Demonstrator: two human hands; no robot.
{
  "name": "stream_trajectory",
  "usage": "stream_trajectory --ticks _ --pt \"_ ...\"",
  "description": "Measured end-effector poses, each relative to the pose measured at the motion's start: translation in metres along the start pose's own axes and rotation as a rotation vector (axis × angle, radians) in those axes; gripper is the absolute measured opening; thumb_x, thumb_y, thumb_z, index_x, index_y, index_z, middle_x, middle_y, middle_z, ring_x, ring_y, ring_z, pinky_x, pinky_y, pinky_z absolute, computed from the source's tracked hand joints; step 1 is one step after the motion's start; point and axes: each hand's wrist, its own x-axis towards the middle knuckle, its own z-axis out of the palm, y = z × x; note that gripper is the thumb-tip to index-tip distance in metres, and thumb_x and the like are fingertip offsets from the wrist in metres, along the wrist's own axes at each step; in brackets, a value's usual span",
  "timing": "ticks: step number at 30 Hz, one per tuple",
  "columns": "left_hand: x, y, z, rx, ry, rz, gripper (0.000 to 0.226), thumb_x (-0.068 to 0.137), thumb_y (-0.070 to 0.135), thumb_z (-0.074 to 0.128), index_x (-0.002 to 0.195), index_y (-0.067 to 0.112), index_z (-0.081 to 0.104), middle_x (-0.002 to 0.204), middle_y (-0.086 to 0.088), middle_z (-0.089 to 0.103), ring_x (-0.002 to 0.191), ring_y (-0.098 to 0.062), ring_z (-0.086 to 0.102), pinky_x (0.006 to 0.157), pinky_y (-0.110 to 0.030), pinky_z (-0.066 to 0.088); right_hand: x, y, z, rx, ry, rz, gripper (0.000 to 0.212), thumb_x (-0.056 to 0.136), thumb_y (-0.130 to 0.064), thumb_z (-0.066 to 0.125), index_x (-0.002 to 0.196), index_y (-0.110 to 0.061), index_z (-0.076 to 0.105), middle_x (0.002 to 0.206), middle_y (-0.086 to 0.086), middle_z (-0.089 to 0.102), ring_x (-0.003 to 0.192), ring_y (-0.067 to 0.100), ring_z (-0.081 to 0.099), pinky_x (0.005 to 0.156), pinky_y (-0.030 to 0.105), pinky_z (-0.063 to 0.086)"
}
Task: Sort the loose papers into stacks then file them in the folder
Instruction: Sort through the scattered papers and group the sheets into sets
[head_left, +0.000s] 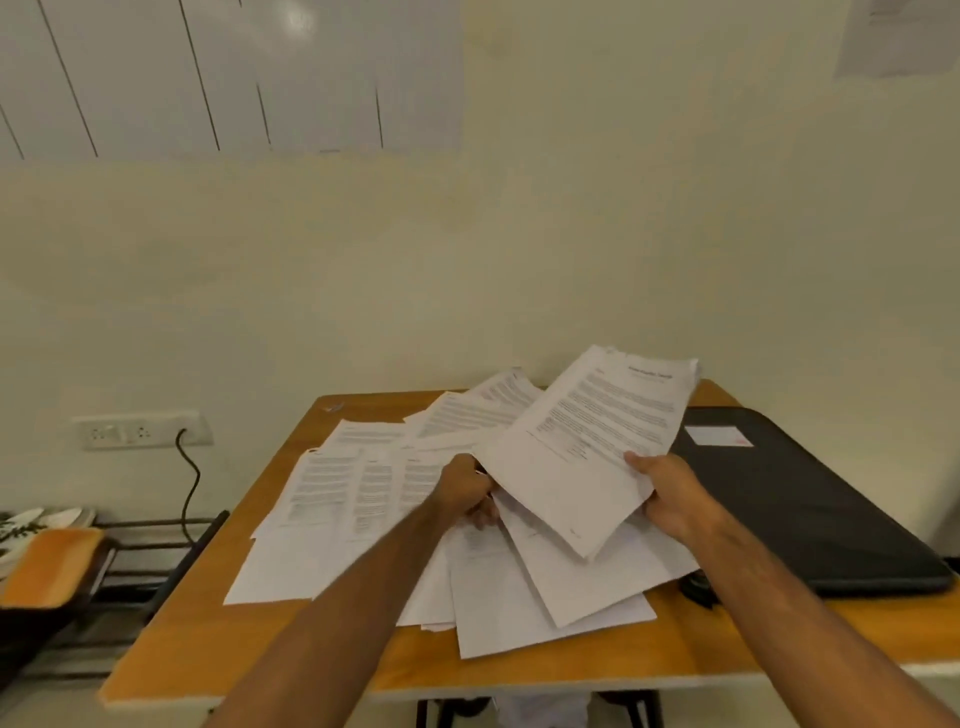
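Looking down from the head camera, a small wooden desk (519, 660) with an orange-brown top stands pushed against a plain cream wall (519, 249). Loose papers (363, 499) printed with text lie scattered and overlapping across the middle of the desk, spreading from near its far edge almost to its near edge, some square to the desk and others skewed. The right hand (670, 499) holds a sheaf of printed sheets (587, 447) lifted and tilted above the pile, its thumb on top of the lower right edge and its fingers clenched beneath. The left hand (465, 488) reaches into the pile just beside the sheaf's lower left edge, its fingers curled around paper there; which sheet they grip cannot be told. A dark folder (810, 509) lies flat along the right edge of the desk, a small white label (717, 435) near its far corner; its near right corner overhangs the desk. On the wall to the left of the desk sits a white socket plate (140, 430) with a black cable (189, 483) hanging down from it. A whiteboard (228, 73) marked with dark lines fills the upper left of the wall, and a sheet of paper (898, 36) is pinned at the upper right.
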Motion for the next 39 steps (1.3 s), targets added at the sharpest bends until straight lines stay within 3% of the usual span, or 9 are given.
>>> stream_trajectory --ticks 5,8,11,14,20,24,29,36,39 --pt "-0.008 -0.021 -0.036 0.116 0.121 0.069 0.017 0.094 0.015 0.056 0.11 0.011 0.062 0.089 -0.006 0.07 0.052 -0.016 0.063 0.042 -0.024 0.046 0.002 0.043 0.011 -0.044 0.016 0.052 0.033 0.104 -0.004 0.048 0.129 -0.022 0.058 0.12 0.01 0.07 0.106 0.032 0.066 0.07 0.046 0.057" --pt "-0.004 -0.041 -0.073 0.294 0.289 0.147 0.025 0.098 0.016 0.057 0.122 0.014 0.061 0.113 -0.002 0.062 0.078 -0.006 0.059 0.064 -0.015 0.046 0.006 0.045 0.014 -0.107 0.062 0.025 0.03 0.104 -0.006 0.047 0.128 -0.021 0.058 0.114 0.01 0.07 0.1 0.031 0.066 0.068 0.043 0.055" --pt "0.0 -0.07 -0.104 0.448 0.42 0.097 0.033 0.093 0.027 0.065 0.124 0.016 0.06 0.13 -0.007 0.056 0.106 -0.019 0.058 0.091 -0.033 0.05 0.013 0.041 0.016 -0.185 0.112 -0.003 0.028 0.104 -0.01 0.046 0.129 -0.017 0.058 0.114 0.013 0.069 0.099 0.034 0.065 0.068 0.044 0.054" --pt "0.0 -0.085 -0.116 0.529 0.386 -0.052 0.057 0.086 0.048 0.068 0.131 0.018 0.053 0.134 -0.006 0.052 0.121 -0.028 0.055 0.101 -0.049 0.046 0.011 0.036 0.03 -0.128 0.043 -0.058 0.028 0.105 -0.009 0.045 0.126 -0.022 0.06 0.109 0.006 0.072 0.099 0.028 0.068 0.07 0.042 0.056" --pt "-0.004 -0.084 -0.113 0.382 0.284 -0.022 0.057 0.084 0.045 0.074 0.129 0.021 0.049 0.113 0.007 0.062 0.11 -0.022 0.064 0.093 -0.041 0.051 0.018 0.051 0.061 -0.093 -0.122 0.003 0.037 0.104 -0.006 0.049 0.137 -0.02 0.056 0.128 0.009 0.069 0.116 0.032 0.066 0.101 0.058 0.05" --pt "-0.007 -0.088 -0.111 0.286 0.342 0.048 0.039 0.085 0.036 0.075 0.117 0.022 0.057 0.103 0.007 0.066 0.092 -0.016 0.066 0.072 -0.03 0.051 0.013 0.064 0.067 -0.334 -0.169 0.029 0.034 0.103 -0.011 0.053 0.136 -0.019 0.056 0.125 0.007 0.07 0.114 0.033 0.066 0.097 0.056 0.053" --pt "-0.006 -0.102 -0.112 0.129 0.413 0.14 0.027 0.084 0.029 0.078 0.103 0.017 0.063 0.103 0.003 0.07 0.088 -0.018 0.071 0.081 -0.04 0.061 0.017 0.062 0.057 -0.479 -0.186 -0.009 0.032 0.103 -0.014 0.056 0.135 -0.014 0.056 0.121 0.008 0.072 0.111 0.032 0.069 0.099 0.057 0.053" --pt "-0.008 -0.104 -0.112 0.03 0.455 0.16 0.026 0.085 0.025 0.078 0.102 0.015 0.059 0.102 0.0 0.07 0.082 -0.016 0.071 0.065 -0.024 0.058 0.021 0.061 0.05 -0.469 -0.177 -0.026 0.028 0.101 -0.016 0.059 0.129 -0.014 0.058 0.117 0.01 0.073 0.108 0.034 0.07 0.095 0.059 0.055" --pt "-0.01 -0.103 -0.111 0.005 0.463 0.165 0.025 0.086 0.024 0.077 0.101 0.015 0.059 0.101 0.001 0.069 0.082 -0.017 0.071 0.066 -0.024 0.058 0.019 0.061 0.051 -0.449 -0.178 -0.025 0.025 0.101 -0.016 0.06 0.126 -0.015 0.058 0.114 0.01 0.074 0.105 0.034 0.071 0.091 0.058 0.057"
